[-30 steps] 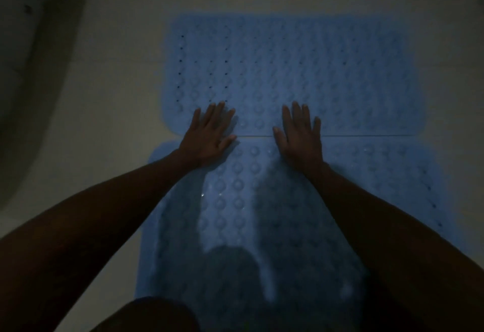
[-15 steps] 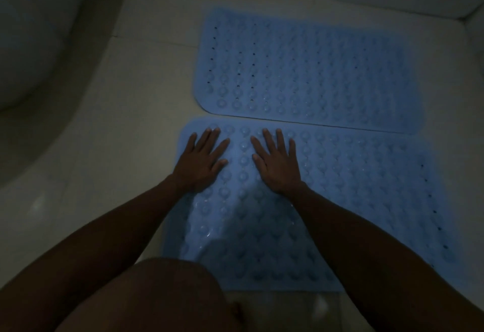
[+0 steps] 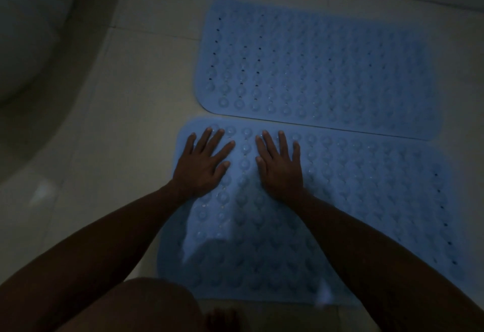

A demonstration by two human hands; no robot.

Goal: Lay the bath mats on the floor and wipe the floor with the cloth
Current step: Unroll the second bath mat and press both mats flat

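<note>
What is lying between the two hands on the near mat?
Nothing loose. In the head view, only a bare strip of the near mat with its round bumps shows between the left hand and the right hand, both pressed flat on it.

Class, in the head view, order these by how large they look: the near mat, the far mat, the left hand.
1. Near mat
2. Far mat, though it sits farther away, so the two may truly match.
3. Left hand

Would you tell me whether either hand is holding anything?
Nothing is held: the left hand and right hand lie flat, fingers spread, on the near mat.
</note>
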